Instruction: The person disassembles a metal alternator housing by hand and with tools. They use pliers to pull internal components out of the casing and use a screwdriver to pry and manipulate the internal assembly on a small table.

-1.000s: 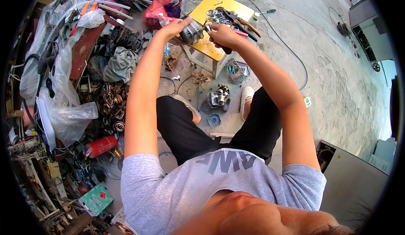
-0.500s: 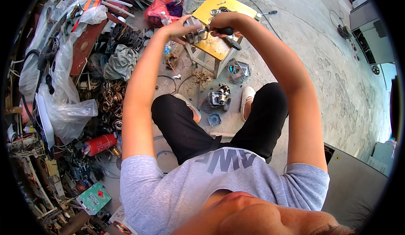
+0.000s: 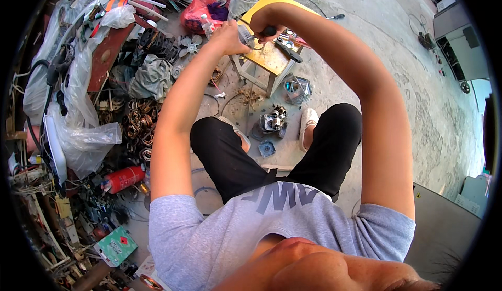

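Note:
Over the yellow-topped wooden stool, both my hands work close together at a grey metal part. My left hand is closed around its left side; the fingers partly cover it, so its exact kind cannot be made out. In my right hand is a tool with a black handle, gripped right beside the part. Whether the tool's tip touches the part is not clear. Below my right wrist, another black-handled tool lies on the stool, near a red-handled tool.
Between my feet sit a dismantled motor part and a small blue-grey square piece. A clear box-like piece rests by the stool leg. Scrap, copper coils and a red cylinder crowd the left. A red bag stands behind.
My left hand has turned and shifted slightly right with the part. The right hand has tilted and moved a little left, still gripping its tool. A fan blade now shows beside my left forearm.

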### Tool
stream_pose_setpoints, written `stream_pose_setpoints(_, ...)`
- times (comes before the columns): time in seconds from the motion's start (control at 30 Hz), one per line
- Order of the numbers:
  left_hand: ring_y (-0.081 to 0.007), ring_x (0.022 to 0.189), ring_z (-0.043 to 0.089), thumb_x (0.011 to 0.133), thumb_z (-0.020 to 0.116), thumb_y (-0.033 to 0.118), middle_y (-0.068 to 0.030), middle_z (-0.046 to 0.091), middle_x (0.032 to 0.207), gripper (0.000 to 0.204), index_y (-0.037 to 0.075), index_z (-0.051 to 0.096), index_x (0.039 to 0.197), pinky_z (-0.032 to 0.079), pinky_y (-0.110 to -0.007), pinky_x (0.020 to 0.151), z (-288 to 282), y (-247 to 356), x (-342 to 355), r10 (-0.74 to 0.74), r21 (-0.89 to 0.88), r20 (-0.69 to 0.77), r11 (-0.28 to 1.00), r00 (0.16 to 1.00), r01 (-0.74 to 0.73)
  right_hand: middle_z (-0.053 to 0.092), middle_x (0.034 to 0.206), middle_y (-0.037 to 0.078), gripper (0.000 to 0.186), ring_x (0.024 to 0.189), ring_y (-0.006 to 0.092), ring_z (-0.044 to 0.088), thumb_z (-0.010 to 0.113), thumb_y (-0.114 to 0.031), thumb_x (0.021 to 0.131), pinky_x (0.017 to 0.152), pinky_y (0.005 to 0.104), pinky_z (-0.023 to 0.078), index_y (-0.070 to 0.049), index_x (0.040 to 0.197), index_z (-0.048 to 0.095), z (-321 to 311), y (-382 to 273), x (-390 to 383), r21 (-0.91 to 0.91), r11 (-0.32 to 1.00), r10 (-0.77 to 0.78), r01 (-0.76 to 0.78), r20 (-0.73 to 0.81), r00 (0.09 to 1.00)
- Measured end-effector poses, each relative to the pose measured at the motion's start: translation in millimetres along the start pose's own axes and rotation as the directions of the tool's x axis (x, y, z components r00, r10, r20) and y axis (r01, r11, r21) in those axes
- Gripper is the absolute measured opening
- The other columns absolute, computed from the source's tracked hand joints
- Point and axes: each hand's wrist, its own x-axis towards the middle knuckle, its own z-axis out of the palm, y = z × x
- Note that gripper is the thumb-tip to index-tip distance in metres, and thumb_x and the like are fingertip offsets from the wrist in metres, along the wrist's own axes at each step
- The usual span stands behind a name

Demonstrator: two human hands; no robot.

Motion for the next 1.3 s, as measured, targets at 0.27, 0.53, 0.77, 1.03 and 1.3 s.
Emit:
stream_pose_setpoints(0.27,-0.0401,0.117,0.057,0.059,0.084,0.053,-0.0297,0.056,0.126,0.1,-0.009,0.043,0.125,0.047,-0.044,0.098,0.5,-9.4,-9.0,-0.044,-0.003,-0.038,0.999,0.998,0.044,0.06,0.071,0.007,0.011,0.052,0.0155,0.058,0.049,-0.002,0.081,0.043,0.0268,0.048,-0.001,0.091,0.054,14.8,-16.5,-1.9,-0.113,0.993,-0.045,0.032,-0.119,0.992)
stream_pose_setpoints(0.53,-0.0365,0.122,0.055,0.059,0.083,0.057,-0.0282,0.054,0.131,0.11,-0.014,0.038,0.131,0.045,-0.038,0.102,-3.1,-26.4,-8.4,-0.16,-0.147,0.029,0.976,0.987,0.162,0.069,0.08,0.024,0.025,0.073,0.0388,0.068,0.065,-0.015,0.072,0.067,0.0429,0.054,0.004,0.086,0.072,40.6,-1.9,0.3,-0.732,0.629,-0.606,0.262,-0.251,0.755)
stream_pose_setpoints(0.77,-0.0384,0.125,0.052,0.057,0.083,0.061,-0.0339,0.049,0.134,0.113,-0.014,0.038,0.129,0.043,-0.04,0.103,17.1,-62.3,-16.8,-0.137,-0.363,0.049,0.92,0.989,0.146,0.068,0.088,0.022,0.042,0.086,0.0425,0.066,0.07,-0.024,0.083,0.075,0.0499,0.053,0.0,0.113,0.053,81.9,28.5,20.1,-0.59,0.662,-0.749,0.463,-0.515,0.417)
stream_pose_setpoints(1.03,-0.0322,0.133,0.047,0.052,0.079,0.067,-0.0248,0.047,0.142,0.123,-0.009,0.034,0.137,0.029,-0.051,0.111,13.3,-37.6,-11.3,-0.174,-0.336,0.102,0.921,0.979,0.199,0.066,0.098,0.02,0.053,0.083,0.0395,0.064,0.056,-0.011,0.093,0.071,0.046,0.052,-0.015,0.145,0.041,93.1,87.7,55.0,-0.51,0.53,-0.7,0.678,-0.714,0.011)
stream_pose_setpoints(1.3,-0.0358,0.131,0.046,0.055,0.089,0.047,-0.0264,0.043,0.141,0.115,-0.004,0.034,0.142,0.038,-0.041,0.109,17.3,-42.7,-17.9,-0.135,-0.344,0.043,0.928,0.99,0.141,0.063,0.109,0.032,0.051,0.103,0.0432,0.062,0.053,-0.013,0.088,0.089,0.0443,0.048,0.008,0.134,0.048,84.2,131.9,49.4,-0.102,0.817,-0.352,0.568,-0.867,0.352)
